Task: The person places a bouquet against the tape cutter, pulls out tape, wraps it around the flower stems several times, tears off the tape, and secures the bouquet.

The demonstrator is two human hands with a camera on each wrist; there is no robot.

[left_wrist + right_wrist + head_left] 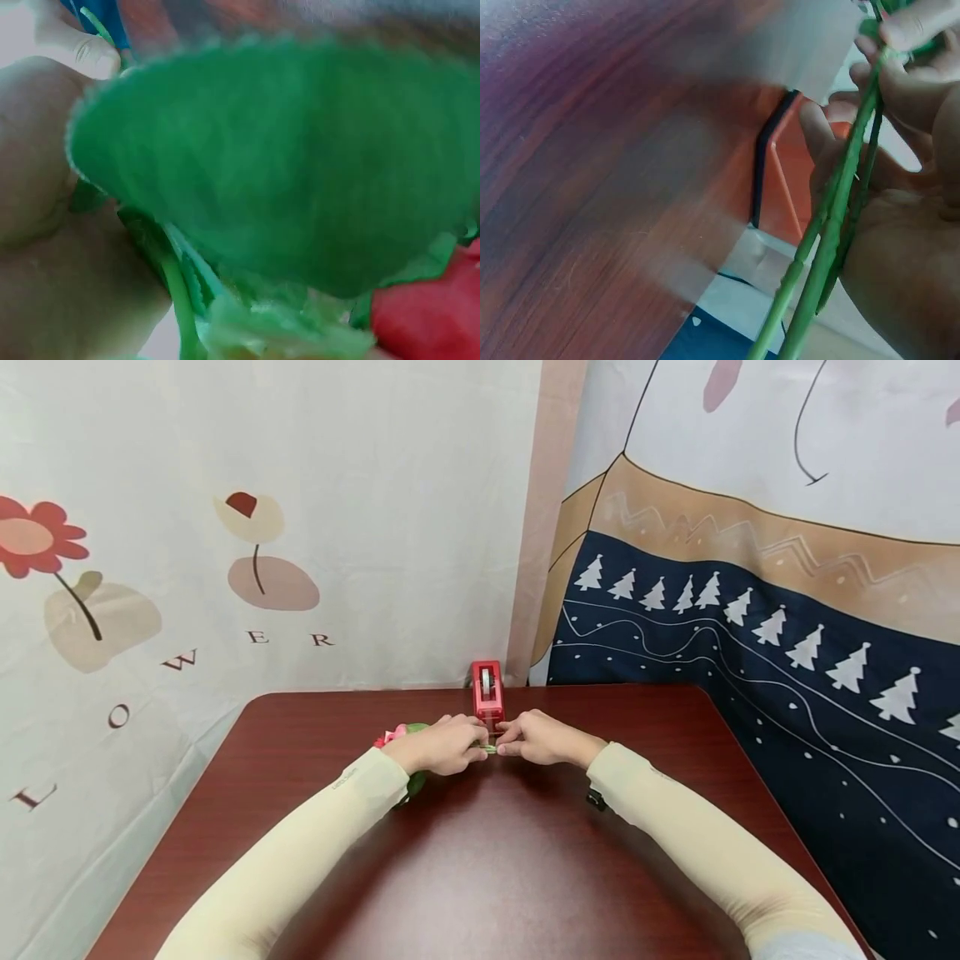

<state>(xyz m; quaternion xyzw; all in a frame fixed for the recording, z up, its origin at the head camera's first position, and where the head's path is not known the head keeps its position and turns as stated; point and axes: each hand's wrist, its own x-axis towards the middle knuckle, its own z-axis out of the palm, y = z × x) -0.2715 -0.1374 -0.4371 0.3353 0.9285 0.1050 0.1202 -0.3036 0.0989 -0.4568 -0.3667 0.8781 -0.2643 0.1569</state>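
A bunch of artificial flowers lies across the left hand's side, its pink and red blooms (pixel 392 734) showing past the left wrist. The left hand (pixel 450 745) grips the bunch's green stems with curled fingers. From the right, the right hand (pixel 542 739) pinches at the stems (pixel 489 748) near the left fingertips. Several long stems (pixel 840 210) run past the right palm in the right wrist view. Just beyond both hands stands a red tape dispenser (pixel 487 689) with a tape roll in it. A large green leaf (pixel 262 165) hides most of the left hand's fingers.
The dark red-brown wooden table (pixel 480 860) has rounded far corners. Close behind it hangs a pale printed curtain (pixel 390 527), with a navy curtain (pixel 675 643) bearing white trees along the right side.
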